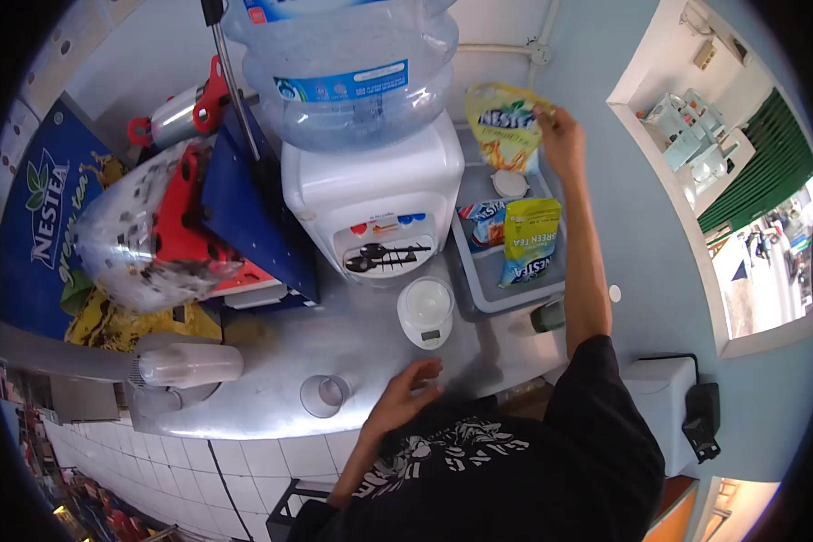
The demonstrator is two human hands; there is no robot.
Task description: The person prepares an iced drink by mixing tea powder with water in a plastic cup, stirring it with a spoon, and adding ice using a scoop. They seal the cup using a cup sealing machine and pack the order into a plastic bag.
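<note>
My right hand (562, 143) is closed on the top edge of a yellow Nestea pouch (501, 122), lifted over the far end of a grey plastic tray (488, 303). Inside the tray lie a green tea Nestea pouch (531, 239), a blue and red Nestea pouch (485, 221) and a round white lid or container (509, 184). My left hand (406, 397) is open and holds nothing, fingers loosely curved near the counter's front edge. Just beyond it stands a white kitchen scale (427, 330) with a clear bowl or cup (426, 300) on top.
A water dispenser (370, 181) with a large bottle (352, 81) stands at the back. Clear cups (325, 395) and a cup stack (194, 365) are on the metal counter (280, 361). A dark green jar (547, 315) sits beside the tray. A blue Nestea box (45, 208) is at left.
</note>
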